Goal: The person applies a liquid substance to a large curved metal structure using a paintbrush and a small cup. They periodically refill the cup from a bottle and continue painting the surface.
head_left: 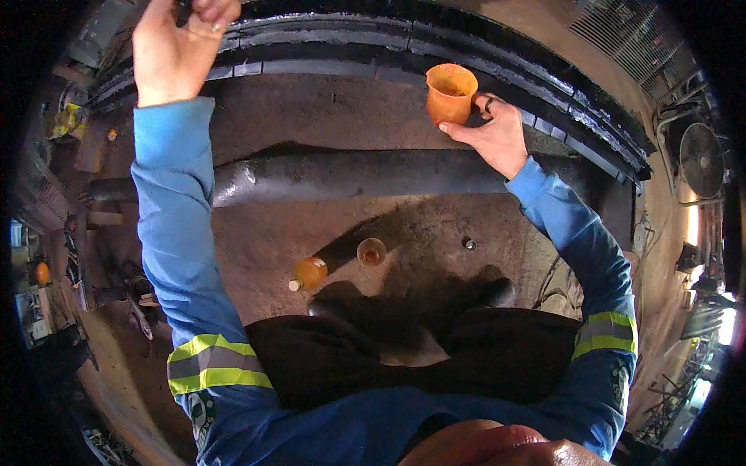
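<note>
My right hand [499, 132] is closed round the side of an orange plastic jug [451, 99] with a flared rim and a small lip. The jug is nearly upright, and its inside looks dull and stained. It is held in front of long black beams [388, 48]. Raised at the far left, my left hand [179, 50] has its fingers curled in at the picture's top edge. Something dark shows between its thumb and fingers, too cut off to name.
A thick dark pipe [350, 175] crosses below the beams. Between it and my feet are a capped bottle of orange liquid [311, 273], a clear cup [371, 252] and a small metal piece [469, 244]. A round fan [701, 155] is at the far right.
</note>
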